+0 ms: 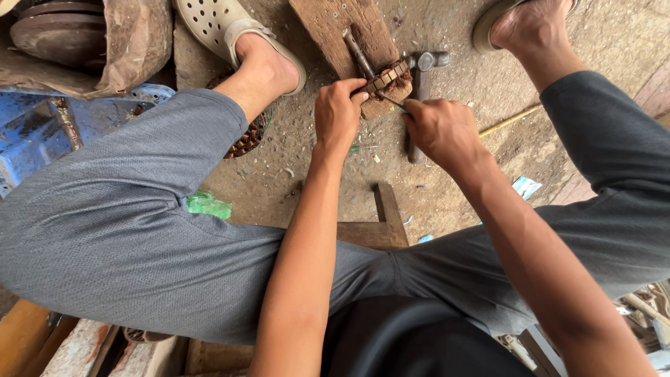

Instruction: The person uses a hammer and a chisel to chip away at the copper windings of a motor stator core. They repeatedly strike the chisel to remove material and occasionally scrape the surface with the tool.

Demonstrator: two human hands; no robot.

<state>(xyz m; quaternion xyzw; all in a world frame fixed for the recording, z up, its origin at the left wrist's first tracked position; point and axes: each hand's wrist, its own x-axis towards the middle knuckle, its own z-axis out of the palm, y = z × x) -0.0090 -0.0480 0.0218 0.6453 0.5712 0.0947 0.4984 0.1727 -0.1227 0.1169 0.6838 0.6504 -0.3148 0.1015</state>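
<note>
Both hands meet near the top centre of the frame, over a dusty concrete floor (314,174). My left hand (337,112) is clenched on a small ring-shaped motor winding (388,76), copper-brown and ribbed, its fingertips pressing the ring's left edge. The ring rests on the lower end of a weathered wooden block (349,31) that runs up to the top edge of the frame, and a dark metal rod (357,52) lies along the block and passes into the ring.

My right hand (441,129), just right of the ring, is closed around a thin metal tool (395,102) whose tip points left and touches the ring's lower edge. So the ring sits between my two hands, slightly above them in the frame.

A hammer (419,98) lies on the floor just behind my right hand, its steel head beside the ring's right side and its handle running down under my knuckles.

My legs in grey trousers spread to both sides. My left foot in a pale perforated clog (216,24) is at upper left, with a second, larger copper winding (248,139) partly hidden beneath that leg. A green scrap (207,204) lies at the left knee.
</note>
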